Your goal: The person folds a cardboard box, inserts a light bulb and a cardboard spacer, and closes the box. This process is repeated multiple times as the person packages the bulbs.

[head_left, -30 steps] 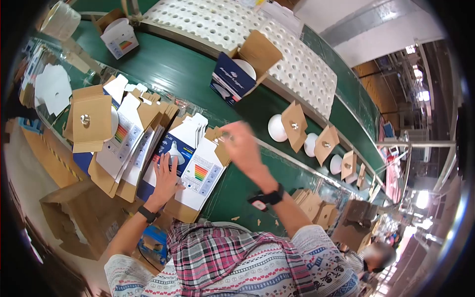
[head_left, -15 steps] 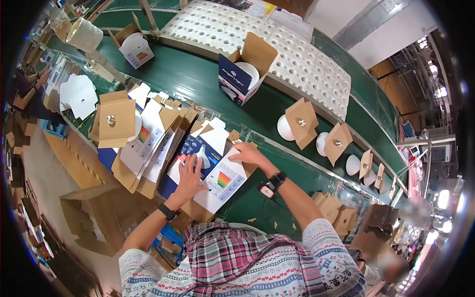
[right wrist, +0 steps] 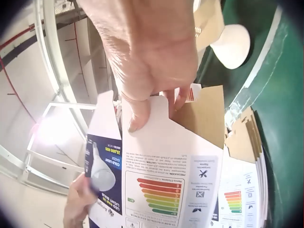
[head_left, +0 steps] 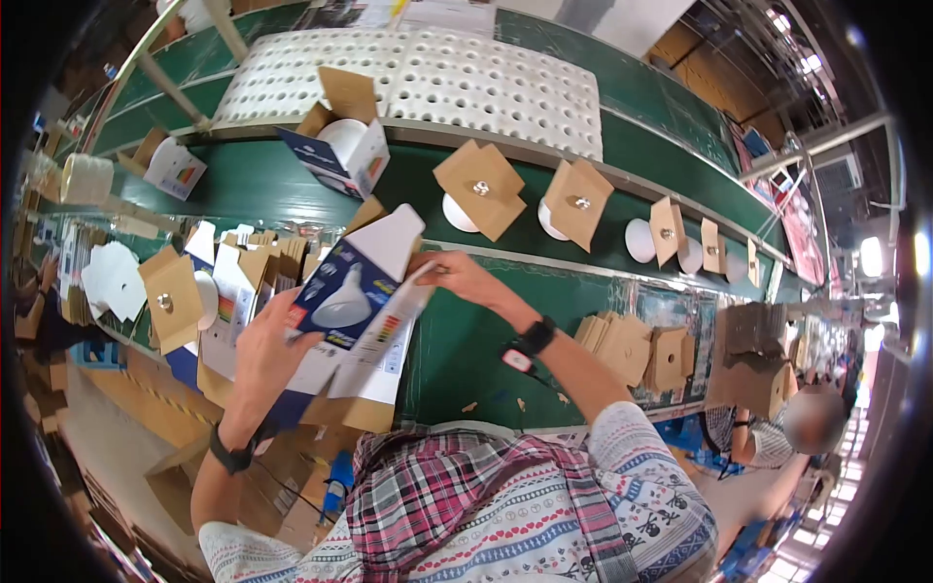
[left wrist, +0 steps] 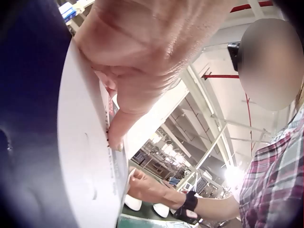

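A printed light bulb box, blue on one panel and white on another, is raised off the stack, partly unfolded. My left hand grips its left side, thumb over the blue panel. At its far right edge my right hand pinches a white flap. The right wrist view shows that thumb on the white panel, with brown card inside the box behind the fingers. In the left wrist view the left hand lies along the box's white side. Below are more flattened boxes.
Bulbs with square brown card inserts line the green conveyor. An opened box with a bulb stands there too. Behind is a white foam tray with holes. Folded brown card inserts lie at right; another person is beyond.
The left hand moved from lying flat on the stack to gripping a box. Both hands have lifted that box and its panels now stand apart. The head view has turned.
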`<state>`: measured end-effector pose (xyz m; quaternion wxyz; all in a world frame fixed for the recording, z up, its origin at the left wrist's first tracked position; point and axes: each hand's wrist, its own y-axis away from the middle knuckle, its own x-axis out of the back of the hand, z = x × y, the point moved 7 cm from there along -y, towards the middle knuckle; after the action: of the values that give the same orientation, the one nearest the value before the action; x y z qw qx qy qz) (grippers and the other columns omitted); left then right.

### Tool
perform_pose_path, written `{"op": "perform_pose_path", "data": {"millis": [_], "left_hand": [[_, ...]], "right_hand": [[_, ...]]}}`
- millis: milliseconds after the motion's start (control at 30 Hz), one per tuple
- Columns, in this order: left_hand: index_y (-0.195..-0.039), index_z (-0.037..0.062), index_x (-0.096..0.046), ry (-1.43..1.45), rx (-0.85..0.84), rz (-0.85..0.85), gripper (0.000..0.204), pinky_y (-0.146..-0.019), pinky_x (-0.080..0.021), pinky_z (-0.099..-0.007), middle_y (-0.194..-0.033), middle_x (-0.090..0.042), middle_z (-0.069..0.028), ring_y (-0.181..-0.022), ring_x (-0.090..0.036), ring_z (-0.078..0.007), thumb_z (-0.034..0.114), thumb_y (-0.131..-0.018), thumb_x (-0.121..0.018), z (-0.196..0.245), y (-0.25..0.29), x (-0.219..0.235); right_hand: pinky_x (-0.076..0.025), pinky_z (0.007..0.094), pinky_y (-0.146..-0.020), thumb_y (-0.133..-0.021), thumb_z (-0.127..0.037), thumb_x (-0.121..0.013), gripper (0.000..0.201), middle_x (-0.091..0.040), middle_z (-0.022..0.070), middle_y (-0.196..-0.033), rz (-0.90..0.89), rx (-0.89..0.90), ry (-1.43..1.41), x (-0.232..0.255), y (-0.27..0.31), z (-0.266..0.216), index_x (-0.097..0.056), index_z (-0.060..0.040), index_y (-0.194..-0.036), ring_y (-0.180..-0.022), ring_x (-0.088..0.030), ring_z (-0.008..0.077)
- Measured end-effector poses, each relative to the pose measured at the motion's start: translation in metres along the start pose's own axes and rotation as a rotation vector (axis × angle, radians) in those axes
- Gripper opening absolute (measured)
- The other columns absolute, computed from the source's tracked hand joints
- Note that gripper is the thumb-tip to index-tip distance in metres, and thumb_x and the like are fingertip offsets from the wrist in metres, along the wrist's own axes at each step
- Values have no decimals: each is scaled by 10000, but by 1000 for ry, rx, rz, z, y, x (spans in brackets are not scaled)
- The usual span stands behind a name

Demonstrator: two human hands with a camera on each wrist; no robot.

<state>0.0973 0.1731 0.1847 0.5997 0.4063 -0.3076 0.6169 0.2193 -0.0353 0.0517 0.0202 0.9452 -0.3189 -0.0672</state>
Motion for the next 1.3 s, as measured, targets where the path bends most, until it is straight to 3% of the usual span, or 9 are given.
{"op": "perform_pose_path", "data": {"millis": [133, 400, 533, 567, 600, 633, 867, 1067, 1300], "left_hand": [[-1238, 2, -463, 404, 212, -271, 621, -754, -488, -359, -1019, -608, -172, -875, -612, -283, 200, -726, -752, -27, 5, -35], [-1338, -79, -324, 456, 194, -363, 829, -975, -390, -350, -1240, -495, -246, -1149, -494, -296, 334, -754, -742, -118, -29, -130], [-1366, -92, -269, 549, 270, -414, 890, -1018, -342, -348, -1296, -434, -282, -1210, -444, -307, 394, -770, -715, -139, -28, -162], [-1368, -90, -267, 581, 265, -425, 883, -1014, -345, -346, -1303, -429, -279, -1212, -442, -302, 389, -775, -711, -137, -26, -164], [-1370, -89, -266, 611, 260, -431, 876, -1010, -349, -343, -1310, -424, -277, -1215, -440, -298, 384, -779, -707, -136, -24, -162], [-1388, -56, -260, 654, 292, -445, 862, -994, -367, -339, -1331, -410, -259, -1220, -435, -283, 382, -787, -697, -131, -23, -157], [-1411, -1, -253, 732, 337, -523, 868, -985, -383, -342, -1349, -407, -227, -1200, -457, -274, 415, -779, -678, -139, -25, -149], [-1398, -19, -268, 724, 347, -551, 929, -960, -404, -327, -1257, -491, -191, -1128, -505, -237, 495, -734, -664, -147, -30, -144], [-1384, -22, -290, 775, 315, -567, 1117, -916, -431, -321, -1196, -532, -168, -1087, -529, -226, 701, -622, -669, -154, -29, -146]], "right_hand": [[-435, 296, -869, -821, -49, -606, 197, -642, 95, -963, -173, 265, 310, -34, -24, 15, -660, -47, -1011, -872, -604, 215], [-458, 340, -835, -743, 49, -486, 303, -674, 125, -946, -373, -47, 226, -28, -4, 63, -681, -38, -958, -929, -616, 256], [-458, 363, -743, -722, 12, -471, 271, -629, 90, -842, 207, 169, 703, 37, -11, -11, -658, -91, -890, -837, -581, 292], [-465, 382, -755, -740, -46, -509, 254, -606, 96, -889, 419, -7, 638, 65, -13, -23, -645, -117, -942, -884, -575, 297], [-473, 392, -766, -749, -51, -529, 280, -580, 98, -972, 566, 325, 1010, 78, -18, -53, -628, -140, -996, -896, -578, 299], [-480, 390, -775, -762, -51, -571, 267, -549, 102, -1028, 653, 138, 1040, 102, -28, -44, -611, -128, -1015, -866, -586, 300], [-467, 317, -763, -777, -129, -649, 251, -543, 91, -935, 453, 36, 959, 132, -77, 12, -609, -47, -1010, -806, -581, 234], [-476, 317, -664, -752, -103, -660, 216, -554, 112, -789, 263, 44, 536, 85, -76, -5, -639, -5, -943, -724, -603, 204], [-501, 228, -693, -816, -134, -626, 228, -641, 66, -885, -218, -230, 3, 25, -103, 61, -649, 20, -982, -790, -611, 105]]}}
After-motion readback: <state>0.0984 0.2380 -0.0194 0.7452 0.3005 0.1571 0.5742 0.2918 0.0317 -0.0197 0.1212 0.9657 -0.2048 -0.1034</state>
